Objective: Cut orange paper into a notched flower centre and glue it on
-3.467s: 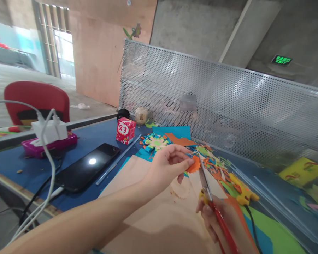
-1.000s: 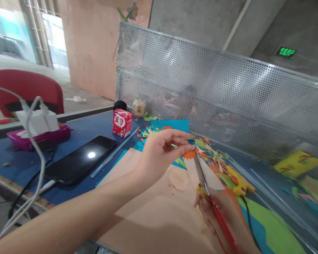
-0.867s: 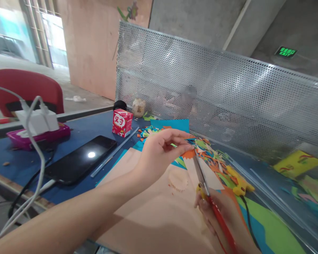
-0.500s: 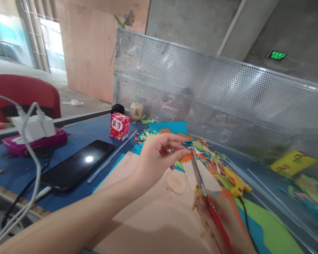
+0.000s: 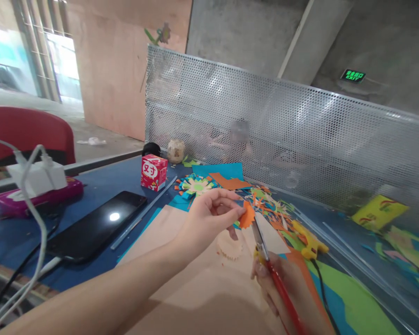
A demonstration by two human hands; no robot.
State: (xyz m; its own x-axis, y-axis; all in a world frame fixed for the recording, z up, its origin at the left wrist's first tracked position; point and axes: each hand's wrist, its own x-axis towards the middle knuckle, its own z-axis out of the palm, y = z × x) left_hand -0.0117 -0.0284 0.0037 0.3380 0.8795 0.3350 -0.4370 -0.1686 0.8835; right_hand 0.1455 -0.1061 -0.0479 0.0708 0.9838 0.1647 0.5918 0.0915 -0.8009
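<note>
A small orange paper piece with a notched edge is pinched between thumb and fingers of the left grip. Red-handled scissors are clasped in the right grip, their blades directed toward the orange piece and just beside it; whether it is touched cannot be told. Beneath both grips, the blue table is largely covered by pale paper, on which a round notched disc is laid below the left grip. Just beyond that grip, a layered paper flower and heaped scraps are spread. To its left, a black phone and, farther forward, a red box are placed. A yellow glue gun is set to the right of the right grip. Beyond the grips, the table is bordered by a perforated metal screen, backed by bare concrete. Well to the left, a red chair is seen; high on the right, a green exit sign is lit.
</note>
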